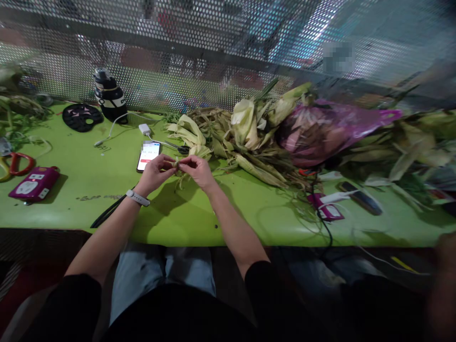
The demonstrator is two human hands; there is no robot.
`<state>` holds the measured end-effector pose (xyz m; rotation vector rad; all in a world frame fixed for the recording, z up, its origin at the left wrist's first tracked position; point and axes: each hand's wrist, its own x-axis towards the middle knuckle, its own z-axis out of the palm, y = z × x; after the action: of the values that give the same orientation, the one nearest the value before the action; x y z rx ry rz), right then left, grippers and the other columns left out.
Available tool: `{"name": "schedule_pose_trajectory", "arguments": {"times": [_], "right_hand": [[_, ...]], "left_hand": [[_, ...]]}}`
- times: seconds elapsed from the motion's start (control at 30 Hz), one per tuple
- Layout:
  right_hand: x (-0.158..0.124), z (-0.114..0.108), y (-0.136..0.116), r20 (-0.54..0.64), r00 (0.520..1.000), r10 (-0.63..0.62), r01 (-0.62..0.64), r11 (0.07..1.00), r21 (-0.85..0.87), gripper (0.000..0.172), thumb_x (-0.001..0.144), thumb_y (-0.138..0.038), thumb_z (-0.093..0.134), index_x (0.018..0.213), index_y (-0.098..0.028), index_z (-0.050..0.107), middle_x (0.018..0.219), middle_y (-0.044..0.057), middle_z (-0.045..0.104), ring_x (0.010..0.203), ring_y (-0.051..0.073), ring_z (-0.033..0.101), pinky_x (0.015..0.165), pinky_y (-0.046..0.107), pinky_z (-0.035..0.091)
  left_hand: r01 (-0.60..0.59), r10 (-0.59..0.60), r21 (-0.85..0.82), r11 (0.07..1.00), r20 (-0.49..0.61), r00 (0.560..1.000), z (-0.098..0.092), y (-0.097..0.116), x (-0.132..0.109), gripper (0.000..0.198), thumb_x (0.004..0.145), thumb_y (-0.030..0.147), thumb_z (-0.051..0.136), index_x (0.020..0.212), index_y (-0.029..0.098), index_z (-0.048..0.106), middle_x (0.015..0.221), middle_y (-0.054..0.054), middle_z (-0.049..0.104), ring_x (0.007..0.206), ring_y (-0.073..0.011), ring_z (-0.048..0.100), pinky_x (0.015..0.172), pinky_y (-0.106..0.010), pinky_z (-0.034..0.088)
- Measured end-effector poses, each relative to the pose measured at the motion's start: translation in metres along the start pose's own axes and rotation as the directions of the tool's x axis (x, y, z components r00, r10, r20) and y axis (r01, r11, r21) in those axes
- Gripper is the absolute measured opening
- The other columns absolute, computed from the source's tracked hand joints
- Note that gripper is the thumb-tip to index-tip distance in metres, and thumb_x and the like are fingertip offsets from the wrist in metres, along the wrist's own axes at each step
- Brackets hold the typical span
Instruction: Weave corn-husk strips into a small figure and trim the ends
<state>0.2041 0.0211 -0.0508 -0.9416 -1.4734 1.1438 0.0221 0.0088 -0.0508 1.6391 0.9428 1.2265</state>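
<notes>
My left hand [156,174] and my right hand [200,172] meet over the green tabletop [178,218], fingertips pinched together. Between them is a small piece of pale green corn husk [177,164], with thin strands hanging below; its exact shape is too small to make out. Just behind my left hand lies a lit phone [149,153]. Dark-handled scissors [182,149] rest beyond my fingers, by the near edge of a heap of green and dried corn husks [245,126]. A white watch band circles my left wrist.
A purple plastic bag [309,135] sits among the husks. To the left are a black bottle [111,97], a purple power outlet box [34,184] and red-handled scissors [20,164]. A second purple box [326,207] and cables lie right. A person sits at far right; perforated metal stands behind.
</notes>
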Motion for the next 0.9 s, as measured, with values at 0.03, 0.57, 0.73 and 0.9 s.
{"name": "schedule_pose_trajectory", "arguments": {"times": [0.03,0.57,0.73,0.9], "right_hand": [[0.0,-0.001,0.0,0.011,1.0,0.007,-0.007,1.0,-0.01,0.033,0.066,-0.044,0.079,0.082,-0.018,0.066,0.077,0.001,0.07,0.071,0.013,0.065,0.071,0.03,0.056],[0.005,-0.007,0.004,0.033,0.999,-0.026,0.026,1.0,0.011,0.034,0.068,-0.045,0.077,0.082,-0.019,0.062,0.076,-0.001,0.066,0.071,0.013,0.061,0.073,0.03,0.052],[0.003,-0.008,0.003,0.038,0.999,-0.012,0.009,0.998,0.061,0.032,0.068,-0.043,0.079,0.083,-0.018,0.064,0.078,-0.001,0.067,0.073,0.013,0.062,0.074,0.029,0.054],[0.003,-0.008,0.001,0.057,0.998,-0.001,-0.003,0.997,0.072,0.033,0.066,-0.042,0.08,0.082,-0.018,0.065,0.077,-0.001,0.067,0.073,0.012,0.062,0.073,0.028,0.053]], "left_hand": [[-0.009,0.009,0.025,1.0,0.002,1.0,0.001,-0.001,-0.001,0.034,0.073,0.032,0.078,0.098,0.016,0.063,0.08,-0.006,0.073,0.074,-0.0157,0.071,0.068,-0.028,0.057],[0.125,-0.104,-0.297,0.947,0.085,0.991,-0.002,0.01,0.0,0.032,0.078,0.034,0.076,0.101,0.013,0.071,0.092,-0.009,0.075,0.082,-0.0179,0.073,0.09,-0.04,0.06],[0.152,-0.137,-0.284,0.947,0.072,0.988,0.0,0.011,0.0,0.038,0.074,0.039,0.078,0.1,0.011,0.07,0.089,-0.009,0.075,0.08,-0.0184,0.074,0.088,-0.041,0.061],[0.159,-0.147,-0.196,0.968,0.073,0.986,-0.002,0.011,0.0,0.038,0.077,0.04,0.075,0.099,0.011,0.065,0.085,-0.009,0.074,0.075,-0.018,0.073,0.08,-0.039,0.062]]}}
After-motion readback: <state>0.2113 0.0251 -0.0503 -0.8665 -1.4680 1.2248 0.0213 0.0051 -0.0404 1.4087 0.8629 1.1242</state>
